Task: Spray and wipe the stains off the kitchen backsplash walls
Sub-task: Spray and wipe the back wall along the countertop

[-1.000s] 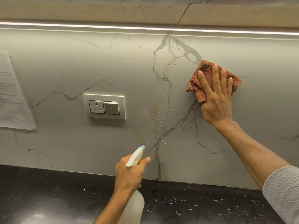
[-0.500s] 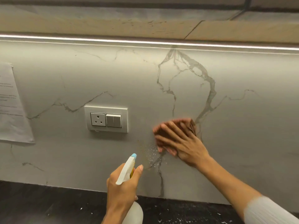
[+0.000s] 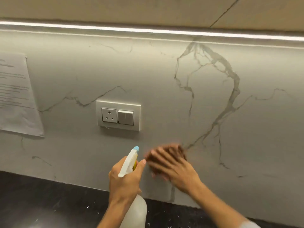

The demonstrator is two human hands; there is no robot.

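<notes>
You face a grey marble-look backsplash (image 3: pixel 156 76) with dark veins, lit by a light strip (image 3: pixel 148 31) under the cabinets, above a black speckled table (image 3: pixel 49 203). At the far left a printed paper sheet (image 3: pixel 16 96) is stuck to the wall. To its right sits a socket plate (image 3: pixel 118 115) with 1 three-pin outlet and 1 switch, well above your hands and clear of them. Below it, your left hand (image 3: pixel 125 181) is wrapped around the neck of the spray bottle (image 3: pixel 130 160), fingers closed on it, the blue nozzle tip pointing up toward the wall and the pale bottle body hanging down over the table edge. Just beside it on the right, your right hand (image 3: pixel 171 163) is pressed flat against the wall low down, fingers spread over a reddish-brown cloth (image 3: pixel 180 150); both are motion-blurred, so only a little cloth shows past the fingertips. The bottle head nearly touches your right fingertips. Right of the hand, thick grey veins run up the wall.
</notes>
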